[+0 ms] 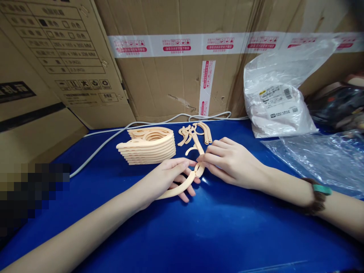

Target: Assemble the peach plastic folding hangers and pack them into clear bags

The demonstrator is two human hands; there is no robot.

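Note:
A beige plastic folding hanger [182, 187] is in both hands above the blue table. My left hand [173, 172] holds its curved arm, thumb and forefinger near the joint, the other fingers loosely spread beneath. At the other side of the joint, my right hand [230, 161] pinches the hanger; its fingertips are partly hidden. Just beyond lie loose beige hanger parts [184, 134], including hook-shaped ones and narrow arms [205, 132]. Left of these stands a neat stack of folded beige hangers [150, 148].
Cardboard boxes [170, 81] wall off the back and left of the blue table [227, 231]. A white cable [108, 140] runs behind the stack. A white plastic bag with a label [277, 102] stands at the back right, beside a clear plastic sheet [321, 155].

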